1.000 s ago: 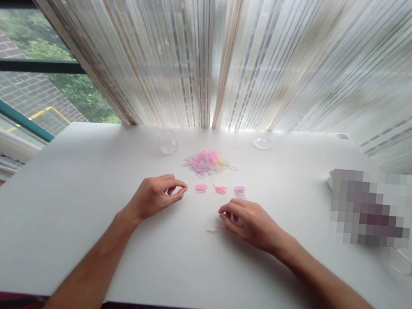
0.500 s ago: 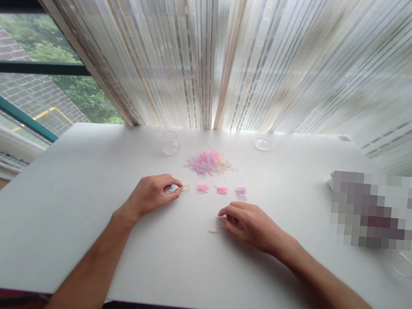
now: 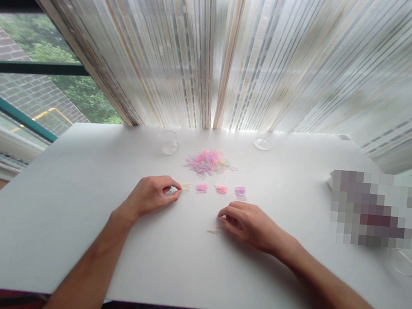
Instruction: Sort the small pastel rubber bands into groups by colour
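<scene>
My left hand (image 3: 154,194) is in a pinch, thumb and forefinger together at the left end of a small bunch of pale yellow rubber bands (image 3: 186,187). A bit of light blue shows behind its fingers, mostly hidden. Rightward in a row lie a pink bunch (image 3: 202,188), a coral-pink bunch (image 3: 221,190) and a purple bunch (image 3: 240,192). My right hand (image 3: 245,225) rests on the table below the purple bunch, fingers curled in; whatever they hold, if anything, is hidden. Beside it lie a few yellowish bands (image 3: 214,231).
A loose heap of mixed pastel bands (image 3: 208,162) lies behind the row. Clear round containers or lids (image 3: 170,144) (image 3: 263,143) stand near the back edge of the white table (image 3: 167,262). A blurred-out object (image 3: 370,210) is at the right; striped curtains (image 3: 214,54) hang behind.
My left hand has shifted very slightly, and less light blue shows behind its fingers. My right hand stays in the same place.
</scene>
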`<action>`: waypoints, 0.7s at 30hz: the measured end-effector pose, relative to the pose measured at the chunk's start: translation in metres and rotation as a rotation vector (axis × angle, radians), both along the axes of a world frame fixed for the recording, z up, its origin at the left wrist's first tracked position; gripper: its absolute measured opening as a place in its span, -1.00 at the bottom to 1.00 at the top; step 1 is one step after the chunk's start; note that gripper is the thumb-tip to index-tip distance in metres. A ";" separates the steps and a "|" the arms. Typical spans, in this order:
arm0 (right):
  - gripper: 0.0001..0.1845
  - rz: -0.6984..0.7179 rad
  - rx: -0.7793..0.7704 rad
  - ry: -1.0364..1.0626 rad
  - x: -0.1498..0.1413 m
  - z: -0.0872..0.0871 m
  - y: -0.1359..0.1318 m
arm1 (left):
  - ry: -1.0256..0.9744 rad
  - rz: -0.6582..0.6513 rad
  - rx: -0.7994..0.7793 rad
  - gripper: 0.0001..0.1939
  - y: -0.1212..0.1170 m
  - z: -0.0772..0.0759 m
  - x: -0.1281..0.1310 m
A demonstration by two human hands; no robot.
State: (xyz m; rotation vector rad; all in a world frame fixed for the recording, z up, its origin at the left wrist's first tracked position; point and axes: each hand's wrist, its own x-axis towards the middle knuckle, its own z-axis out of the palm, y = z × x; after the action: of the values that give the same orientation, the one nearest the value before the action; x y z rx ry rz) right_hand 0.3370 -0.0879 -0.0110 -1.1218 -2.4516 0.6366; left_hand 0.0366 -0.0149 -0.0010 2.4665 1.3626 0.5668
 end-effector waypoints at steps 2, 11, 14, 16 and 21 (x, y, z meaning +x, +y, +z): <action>-0.84 0.000 -0.002 -0.003 0.000 0.000 0.000 | 0.009 0.009 0.008 -0.80 0.000 -0.001 0.000; -0.84 0.005 -0.009 0.002 0.000 -0.001 0.000 | 0.052 0.029 0.074 -0.78 0.000 0.000 0.002; -0.84 0.007 -0.008 0.006 0.000 -0.001 0.000 | 0.056 0.026 0.091 -0.78 -0.001 0.000 0.002; -0.84 0.007 -0.008 0.007 0.000 -0.001 0.000 | 0.063 0.032 0.106 -0.79 0.000 -0.002 0.001; -0.84 0.010 -0.023 -0.002 -0.001 0.001 0.000 | 0.072 0.041 0.099 -0.80 0.000 -0.003 0.001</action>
State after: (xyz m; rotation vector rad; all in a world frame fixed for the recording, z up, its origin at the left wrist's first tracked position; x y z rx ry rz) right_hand 0.3363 -0.0880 -0.0100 -1.1205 -2.4586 0.6681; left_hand 0.0377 -0.0150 -0.0039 2.5662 1.4485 0.5727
